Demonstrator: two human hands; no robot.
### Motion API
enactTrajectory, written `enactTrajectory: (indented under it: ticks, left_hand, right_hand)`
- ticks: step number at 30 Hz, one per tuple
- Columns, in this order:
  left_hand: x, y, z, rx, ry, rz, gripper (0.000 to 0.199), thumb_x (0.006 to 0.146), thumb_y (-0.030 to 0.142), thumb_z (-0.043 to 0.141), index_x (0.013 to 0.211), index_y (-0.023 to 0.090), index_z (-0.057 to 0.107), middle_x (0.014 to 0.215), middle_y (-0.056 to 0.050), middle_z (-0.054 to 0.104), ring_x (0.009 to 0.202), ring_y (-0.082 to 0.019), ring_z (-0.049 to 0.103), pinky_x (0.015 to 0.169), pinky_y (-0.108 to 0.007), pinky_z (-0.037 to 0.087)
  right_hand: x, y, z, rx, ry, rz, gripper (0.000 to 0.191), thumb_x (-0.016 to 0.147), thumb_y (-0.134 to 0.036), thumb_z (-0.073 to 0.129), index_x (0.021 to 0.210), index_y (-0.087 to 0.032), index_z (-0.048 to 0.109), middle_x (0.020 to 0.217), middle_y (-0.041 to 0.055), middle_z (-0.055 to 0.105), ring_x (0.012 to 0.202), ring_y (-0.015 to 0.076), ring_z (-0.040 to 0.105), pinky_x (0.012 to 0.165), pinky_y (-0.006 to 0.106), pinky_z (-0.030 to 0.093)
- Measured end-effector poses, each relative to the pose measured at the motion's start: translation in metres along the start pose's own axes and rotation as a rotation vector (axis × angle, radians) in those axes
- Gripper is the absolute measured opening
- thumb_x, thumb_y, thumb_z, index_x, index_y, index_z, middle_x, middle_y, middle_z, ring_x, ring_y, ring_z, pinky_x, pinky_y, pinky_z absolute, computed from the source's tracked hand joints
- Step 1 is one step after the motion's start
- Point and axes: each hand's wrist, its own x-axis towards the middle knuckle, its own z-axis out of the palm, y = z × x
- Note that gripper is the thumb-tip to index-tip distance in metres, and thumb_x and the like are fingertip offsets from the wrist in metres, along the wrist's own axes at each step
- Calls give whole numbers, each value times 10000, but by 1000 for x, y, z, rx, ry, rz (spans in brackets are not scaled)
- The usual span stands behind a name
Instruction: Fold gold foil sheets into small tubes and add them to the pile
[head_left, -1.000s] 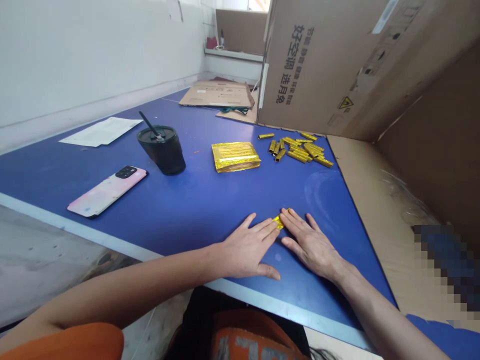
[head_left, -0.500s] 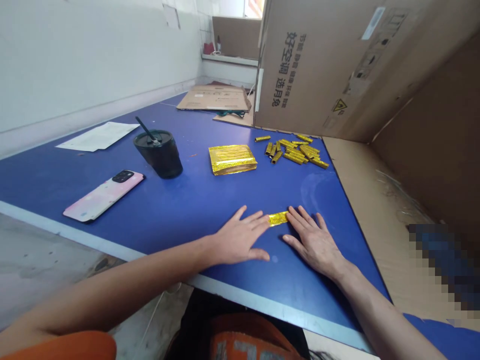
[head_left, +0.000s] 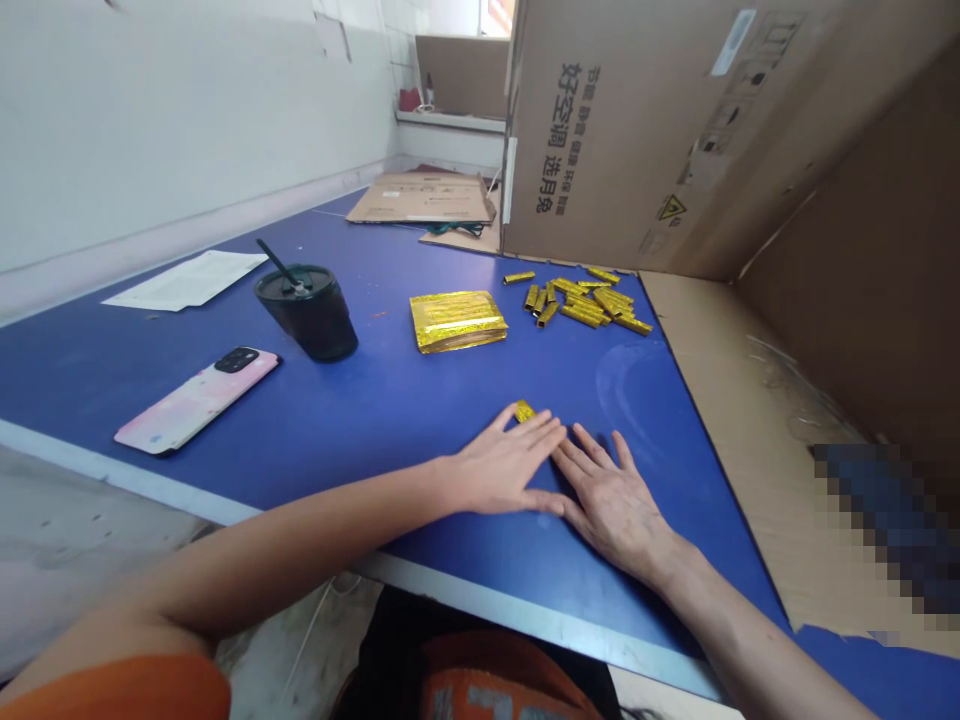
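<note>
A small strip of gold foil paper (head_left: pixel 523 410) lies on the blue tabletop, mostly covered by my fingers; only one end shows. My left hand (head_left: pixel 506 462) rests flat over it with fingers stretched out. Close against it, my right hand (head_left: pixel 611 495) also lies flat, fingers spread, its fingertips meeting the left hand's. How much of the strip is under each hand is hidden. Beyond the hands sits a stack of gold foil sheets (head_left: pixel 459 322). Farther right is a loose pile of small rolled gold foil tubes (head_left: pixel 589 302).
To the left stand a dark cup with a straw (head_left: pixel 307 315) and a phone in a pale pink case (head_left: pixel 199 400). White papers (head_left: pixel 187 280) lie near the wall. A big cardboard box (head_left: pixel 622 140) rises at the back right, and flat cardboard (head_left: pixel 420 198) lies at the far end.
My hands have come together; the left moved right and over the foil strip, the right shifted slightly left. The strip's middle, seen before between my fingertips, is now covered.
</note>
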Motion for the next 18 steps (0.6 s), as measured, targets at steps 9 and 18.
enactTrajectory:
  ticks: [9,18]
  left_hand:
    - [-3,-29,-3,-6,-90,-82,777,815,668,209,1387,143,174,1460,-107,156,1351,-234,116,1057,-514,68]
    - [-27,-6,0,88,-3,-158,839,785,708,174,1352,99,280,1412,-157,283,1343,-269,135,1045,-542,52]
  right_hand:
    - [2,0,-4,-3,-22,22,539,870,-489,331,1315,-191,396,1366,60,397,1275,308,306,998,627,184]
    - [5,22,-3,-50,34,130,494,871,-499,329,1246,-216,482,1343,48,435,1274,301,313,984,641,195]
